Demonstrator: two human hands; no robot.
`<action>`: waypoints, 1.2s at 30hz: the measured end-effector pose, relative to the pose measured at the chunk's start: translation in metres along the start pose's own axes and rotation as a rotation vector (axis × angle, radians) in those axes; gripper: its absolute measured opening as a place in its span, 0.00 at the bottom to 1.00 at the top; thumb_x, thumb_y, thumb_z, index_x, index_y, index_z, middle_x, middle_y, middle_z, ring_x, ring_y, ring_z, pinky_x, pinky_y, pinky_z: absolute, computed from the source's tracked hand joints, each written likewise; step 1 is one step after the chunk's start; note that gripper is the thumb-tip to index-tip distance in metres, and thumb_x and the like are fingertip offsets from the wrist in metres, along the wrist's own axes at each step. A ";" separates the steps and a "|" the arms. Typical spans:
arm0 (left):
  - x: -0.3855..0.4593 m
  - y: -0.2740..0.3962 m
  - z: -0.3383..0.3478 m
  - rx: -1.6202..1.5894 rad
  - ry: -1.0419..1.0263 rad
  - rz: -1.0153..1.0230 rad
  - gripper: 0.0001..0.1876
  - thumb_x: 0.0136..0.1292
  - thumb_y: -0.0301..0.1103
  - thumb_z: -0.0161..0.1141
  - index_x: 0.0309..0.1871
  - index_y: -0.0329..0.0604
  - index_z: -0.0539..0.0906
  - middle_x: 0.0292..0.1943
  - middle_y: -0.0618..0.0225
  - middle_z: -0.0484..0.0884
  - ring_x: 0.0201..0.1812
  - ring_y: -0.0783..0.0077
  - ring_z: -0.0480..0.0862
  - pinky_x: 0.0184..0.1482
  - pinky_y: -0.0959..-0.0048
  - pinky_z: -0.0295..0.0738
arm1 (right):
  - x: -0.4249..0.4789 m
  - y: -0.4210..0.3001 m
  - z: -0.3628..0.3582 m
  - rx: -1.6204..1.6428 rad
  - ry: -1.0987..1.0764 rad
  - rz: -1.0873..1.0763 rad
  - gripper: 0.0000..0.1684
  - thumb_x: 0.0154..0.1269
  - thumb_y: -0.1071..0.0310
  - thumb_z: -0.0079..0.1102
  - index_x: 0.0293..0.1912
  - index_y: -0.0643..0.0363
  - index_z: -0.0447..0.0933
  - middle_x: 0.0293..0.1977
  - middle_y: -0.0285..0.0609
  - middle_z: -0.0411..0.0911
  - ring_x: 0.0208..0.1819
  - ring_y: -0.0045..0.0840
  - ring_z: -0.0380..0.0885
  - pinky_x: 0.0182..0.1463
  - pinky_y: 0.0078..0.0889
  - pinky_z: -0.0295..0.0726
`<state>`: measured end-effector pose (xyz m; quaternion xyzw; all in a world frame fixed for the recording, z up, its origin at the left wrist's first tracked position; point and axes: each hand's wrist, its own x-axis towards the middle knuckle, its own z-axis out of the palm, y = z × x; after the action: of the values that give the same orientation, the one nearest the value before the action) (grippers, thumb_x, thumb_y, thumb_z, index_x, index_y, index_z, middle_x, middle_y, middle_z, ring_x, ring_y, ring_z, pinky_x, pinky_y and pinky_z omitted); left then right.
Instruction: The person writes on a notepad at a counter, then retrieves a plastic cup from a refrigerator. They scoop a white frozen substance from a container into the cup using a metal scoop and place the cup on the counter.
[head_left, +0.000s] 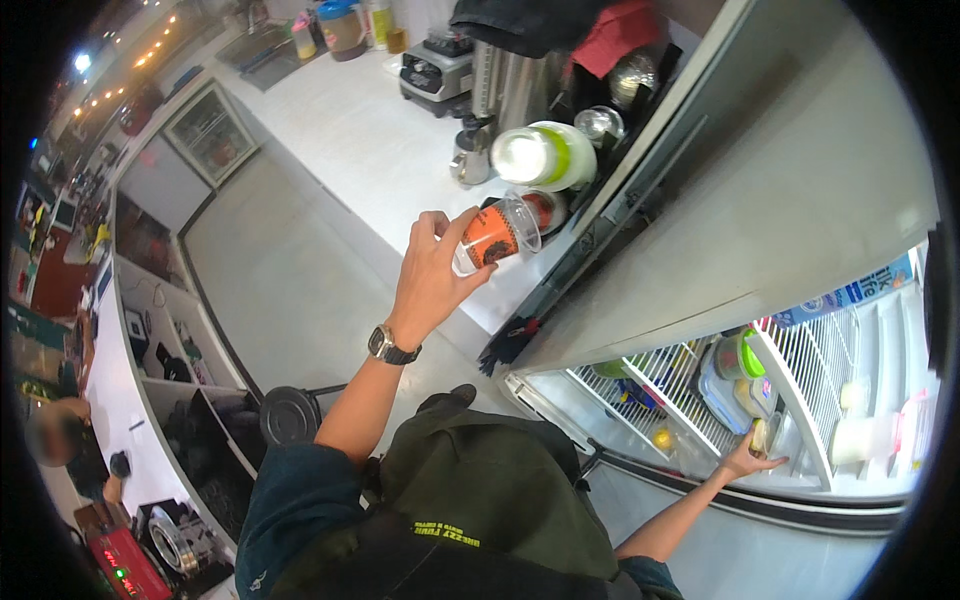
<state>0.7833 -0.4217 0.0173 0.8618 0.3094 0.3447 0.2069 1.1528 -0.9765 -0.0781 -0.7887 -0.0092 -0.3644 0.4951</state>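
Note:
My left hand (442, 274) grips a clear plastic cup (491, 238) with an orange printed band, tilted above the end of the white counter (337, 157). Stacked cups with a green band (551, 154) stand just beyond it. At the lower right, my right hand (750, 459) reaches into the open refrigerator (802, 397), its fingers at a small pale-yellow container (761, 435). Whether the fingers are closed around that container cannot be told. Lidded food boxes (720, 401) and a green-lidded tub (739, 354) rest on the wire shelf beside this hand.
A blender base (439, 71), a metal pitcher (471, 157) and a sink (262, 56) line the counter. The refrigerator's grey side (787, 150) rises at the right. A black round-lidded bin (289, 416) stands at the left. Another person (82, 457) is at the far-left counter.

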 end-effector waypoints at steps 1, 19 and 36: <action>0.009 0.002 0.006 0.024 0.003 0.015 0.41 0.51 0.40 0.80 0.72 0.49 0.78 0.52 0.56 0.72 0.54 0.54 0.75 0.58 0.59 0.76 | 0.000 -0.003 -0.001 -0.011 -0.010 0.027 0.72 0.58 0.68 0.83 0.83 0.58 0.34 0.64 0.71 0.71 0.61 0.50 0.79 0.65 0.50 0.80; 0.084 0.013 0.046 0.181 -0.061 0.290 0.32 0.44 0.23 0.77 0.57 0.40 0.82 0.56 0.52 0.79 0.54 0.44 0.76 0.55 0.50 0.74 | -0.125 -0.068 -0.091 -0.143 0.140 0.032 0.57 0.69 0.74 0.70 0.84 0.51 0.42 0.70 0.58 0.69 0.72 0.41 0.70 0.77 0.45 0.68; -0.081 0.044 0.100 -0.539 -0.107 0.529 0.24 0.69 0.30 0.64 0.66 0.34 0.76 0.62 0.50 0.77 0.65 0.46 0.74 0.71 0.51 0.66 | -0.557 0.050 -0.296 -0.546 -0.072 0.850 0.24 0.66 0.72 0.66 0.61 0.66 0.78 0.55 0.54 0.81 0.54 0.38 0.82 0.62 0.38 0.79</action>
<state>0.8266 -0.5222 -0.0627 0.8434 -0.0366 0.4097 0.3457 0.5953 -1.0421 -0.3697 -0.8356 0.3911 -0.0923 0.3746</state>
